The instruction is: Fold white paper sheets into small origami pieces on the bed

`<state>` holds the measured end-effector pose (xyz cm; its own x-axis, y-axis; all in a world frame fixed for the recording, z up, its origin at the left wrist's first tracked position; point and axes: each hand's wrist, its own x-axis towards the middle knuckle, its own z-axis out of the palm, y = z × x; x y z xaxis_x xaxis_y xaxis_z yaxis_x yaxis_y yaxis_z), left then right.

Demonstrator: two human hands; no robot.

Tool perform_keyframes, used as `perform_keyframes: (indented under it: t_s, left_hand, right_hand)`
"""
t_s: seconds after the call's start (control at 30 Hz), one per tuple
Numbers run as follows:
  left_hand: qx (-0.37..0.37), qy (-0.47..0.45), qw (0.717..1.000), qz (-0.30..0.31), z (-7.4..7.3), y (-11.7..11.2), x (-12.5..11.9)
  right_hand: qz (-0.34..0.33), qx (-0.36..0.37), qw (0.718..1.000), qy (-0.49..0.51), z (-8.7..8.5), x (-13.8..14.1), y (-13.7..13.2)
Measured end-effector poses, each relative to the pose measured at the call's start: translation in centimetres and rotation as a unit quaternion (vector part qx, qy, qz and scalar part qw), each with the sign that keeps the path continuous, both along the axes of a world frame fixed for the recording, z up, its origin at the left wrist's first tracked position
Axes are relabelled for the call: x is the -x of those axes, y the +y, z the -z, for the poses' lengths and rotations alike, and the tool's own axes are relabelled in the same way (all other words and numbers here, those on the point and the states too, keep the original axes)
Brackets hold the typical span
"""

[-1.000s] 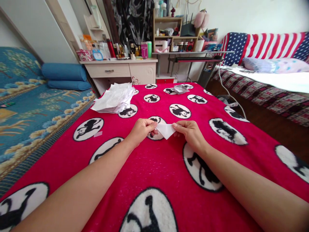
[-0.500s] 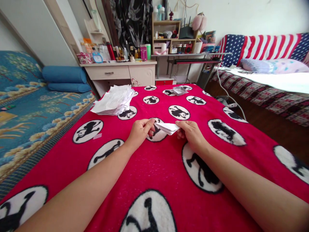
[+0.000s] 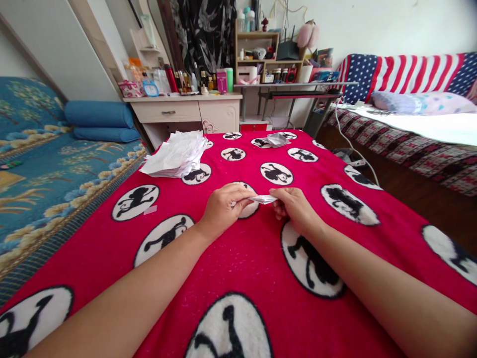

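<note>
A small folded white paper (image 3: 264,199) is stretched between my two hands, above the red patterned cloth (image 3: 231,253). My left hand (image 3: 226,205) pinches its left end between thumb and fingers. At the other end, my right hand (image 3: 292,205) grips the paper with thumb and forefinger, the remaining fingers curled under. Both hands cover the ends of the paper, so only its middle shows. Farther back on the left lies a messy stack of white paper sheets (image 3: 175,154). A folded greyish paper piece (image 3: 278,139) rests near the cloth's far edge.
A small pale scrap (image 3: 150,210) lies on the cloth at left. A blue-covered bed (image 3: 74,179) borders the left side. Behind stand a white dresser (image 3: 182,110) with bottles and a desk (image 3: 294,85). A white cable (image 3: 357,144) hangs on the right.
My left hand has moved right along the paper and now pinches it closer to my right hand. The paper looks flatter and more pressed together. My right hand stays nearly in place.
</note>
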<state>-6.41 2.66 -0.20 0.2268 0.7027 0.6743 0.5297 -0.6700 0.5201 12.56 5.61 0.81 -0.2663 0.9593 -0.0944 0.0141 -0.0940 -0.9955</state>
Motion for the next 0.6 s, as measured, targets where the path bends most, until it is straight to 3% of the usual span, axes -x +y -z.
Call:
perform_keyframes:
  t_s: [0.13,0.23,0.6]
  left_hand:
    - [0.102,-0.045,0.993,-0.047,0.2,0.4,0.3]
    - [0.163,-0.059,0.984,-0.039,0.4,0.8,0.7]
    - [0.181,-0.045,0.982,-0.013,0.8,1.1,1.0]
  right_hand:
    - [-0.016,-0.034,0.999,-0.035,0.0,-0.1,-0.3]
    - [-0.018,-0.054,0.998,-0.036,0.0,-0.1,-0.4]
    - [-0.111,-0.109,0.988,-0.015,0.0,0.1,-0.7]
